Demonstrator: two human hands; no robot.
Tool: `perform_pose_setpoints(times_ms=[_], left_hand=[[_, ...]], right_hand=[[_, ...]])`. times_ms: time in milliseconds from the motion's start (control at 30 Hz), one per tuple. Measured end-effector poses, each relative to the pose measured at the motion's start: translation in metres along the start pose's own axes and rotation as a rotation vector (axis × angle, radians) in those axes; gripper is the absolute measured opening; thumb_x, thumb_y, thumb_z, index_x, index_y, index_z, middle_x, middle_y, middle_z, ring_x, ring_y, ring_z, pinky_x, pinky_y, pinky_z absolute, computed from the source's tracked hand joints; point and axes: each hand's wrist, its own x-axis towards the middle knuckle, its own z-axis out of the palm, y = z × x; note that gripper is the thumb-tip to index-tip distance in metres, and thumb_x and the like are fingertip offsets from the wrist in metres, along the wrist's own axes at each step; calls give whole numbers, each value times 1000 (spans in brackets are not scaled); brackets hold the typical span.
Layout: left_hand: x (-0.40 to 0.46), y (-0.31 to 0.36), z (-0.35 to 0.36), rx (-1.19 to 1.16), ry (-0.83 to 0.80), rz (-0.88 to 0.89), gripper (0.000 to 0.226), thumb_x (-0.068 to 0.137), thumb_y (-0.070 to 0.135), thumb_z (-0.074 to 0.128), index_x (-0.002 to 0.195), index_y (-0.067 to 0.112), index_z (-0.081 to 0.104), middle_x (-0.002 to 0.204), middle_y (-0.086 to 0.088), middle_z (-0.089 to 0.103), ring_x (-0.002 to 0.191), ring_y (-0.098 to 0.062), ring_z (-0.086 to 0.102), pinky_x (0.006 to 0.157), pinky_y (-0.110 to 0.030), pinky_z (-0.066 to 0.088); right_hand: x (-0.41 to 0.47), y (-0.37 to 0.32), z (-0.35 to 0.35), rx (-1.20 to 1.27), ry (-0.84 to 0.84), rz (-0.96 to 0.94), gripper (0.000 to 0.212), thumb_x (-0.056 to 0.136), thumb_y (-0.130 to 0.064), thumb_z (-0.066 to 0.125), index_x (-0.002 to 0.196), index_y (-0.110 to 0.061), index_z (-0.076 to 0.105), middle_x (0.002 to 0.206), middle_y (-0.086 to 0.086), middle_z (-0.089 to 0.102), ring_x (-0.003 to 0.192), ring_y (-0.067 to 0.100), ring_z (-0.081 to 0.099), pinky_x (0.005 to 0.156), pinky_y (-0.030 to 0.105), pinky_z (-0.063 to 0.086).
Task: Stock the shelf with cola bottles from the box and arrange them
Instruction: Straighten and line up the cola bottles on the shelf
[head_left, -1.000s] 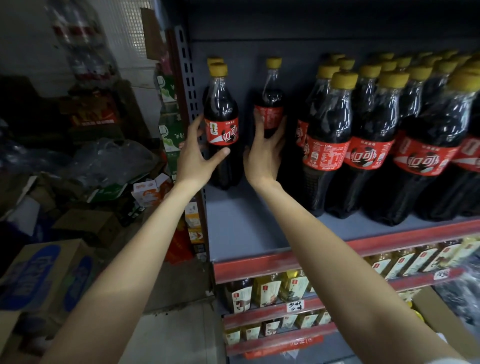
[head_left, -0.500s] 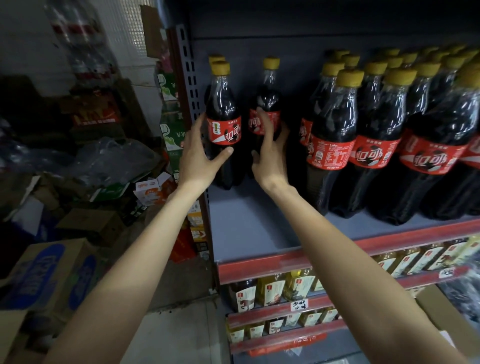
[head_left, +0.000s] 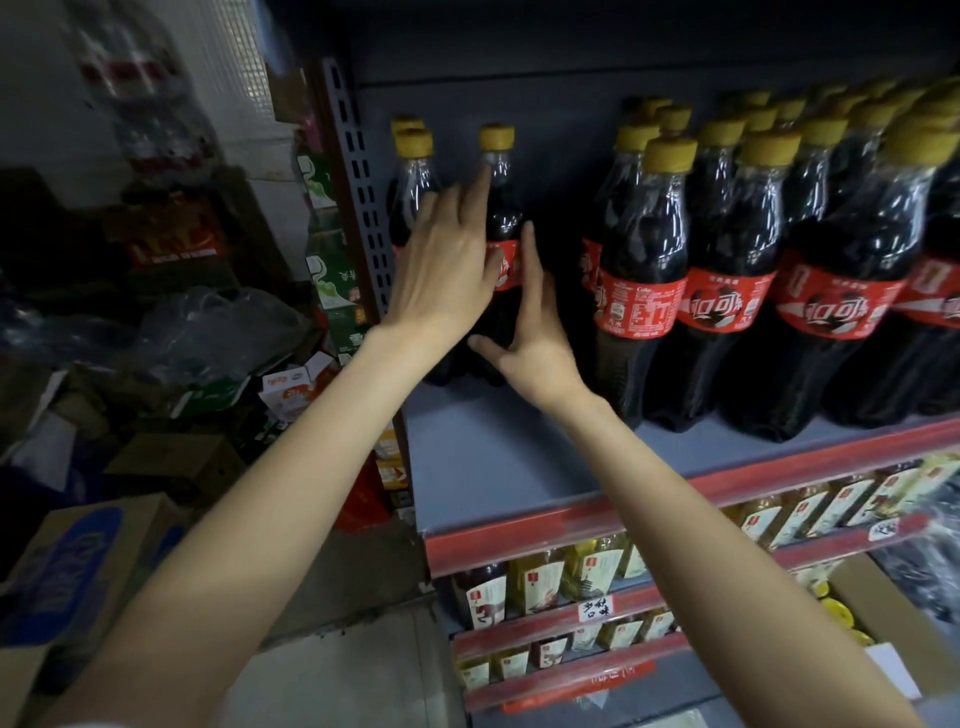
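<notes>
Three cola bottles (head_left: 501, 208) at the shelf's (head_left: 493, 467) left — both hands (left (head_left: 441, 275), right (head_left: 535, 338)) open-fingered against the nearest.

Your left hand (head_left: 447, 275) and right hand (head_left: 535, 338) are flanking one cola bottle (head_left: 501, 208) standing upright on the shelf (head_left: 493, 467), fingers extended.

the red labels on the cola bottles (head_left: 727, 291) carry large white chinese characters, "可" among them; one turned label (head_left: 636, 306) shows "cola" above fine print too small to read. a white price tag (head_left: 596, 607) on the lower shelf rail bears handwritten characters. blue lettering on the cardboard box (head_left: 67, 577) is blurred.
</notes>
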Motion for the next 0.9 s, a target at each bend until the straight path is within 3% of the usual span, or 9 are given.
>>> perform_pose_setpoints(times_ms=[100,167,267,333,433,500,733,833,900], left_hand=[[-2,1,3,30,40,5,65,92,16,60,148,7,28,143,-16,41,135,-32,35,109,-36,32],[-6,-5,5,-9,84,34,60,88,14,63,143,6,40,137,-16,49,129,-33,40,106,-37,36],[-18,-22,6,-40,291,38,49,84,14,64,132,11,54,125,-12,57,118,-25,42,101,-29,37],[-32,-33,7,-131,422,-101,53,81,20,68,131,14,53,128,-13,52,120,-24,41,103,-20,31],[-52,-49,17,-371,255,-365,84,75,33,77,145,18,33,143,-15,33,132,-29,38,109,-32,35],[-57,-53,24,-470,110,-457,99,71,31,82,149,22,22,148,-13,27,136,-27,36,109,-43,38],[-58,-55,35,-516,20,-479,99,75,20,80,151,22,16,153,-5,30,141,-21,29,111,-47,34],[-58,-55,37,-514,7,-473,99,77,21,78,152,23,14,153,-5,29,140,-21,31,111,-46,35],[-58,-56,37,-529,8,-465,99,77,20,78,152,23,13,153,-5,30,139,-21,32,110,-47,36]], right_hand=[[-3,-8,9,-384,123,62,120,75,-27,81,143,-32,-18,143,21,35,118,36,48,83,39,53],[-1,-8,16,-466,187,51,119,77,-29,79,142,-31,-21,134,21,42,105,36,56,72,43,56],[8,-5,18,-282,154,119,121,82,-13,73,139,-39,-30,144,17,37,117,35,54,85,46,54],[16,-1,18,-186,141,139,118,83,-4,69,142,-39,-27,155,14,24,132,33,42,96,43,46],[33,4,22,-61,130,130,111,82,4,65,150,-28,-17,159,11,15,143,26,26,107,35,31],[44,7,27,14,112,130,109,82,5,64,152,-27,-13,159,11,16,144,25,23,112,41,26],[56,16,36,107,96,119,103,85,-2,65,152,-28,-9,160,9,14,146,21,19,116,39,21],[59,19,36,105,83,111,105,85,-4,66,152,-29,-12,161,9,12,147,22,17,117,52,22],[60,19,36,88,68,124,105,85,-3,65,152,-27,-13,161,11,11,147,23,16,117,53,21]])
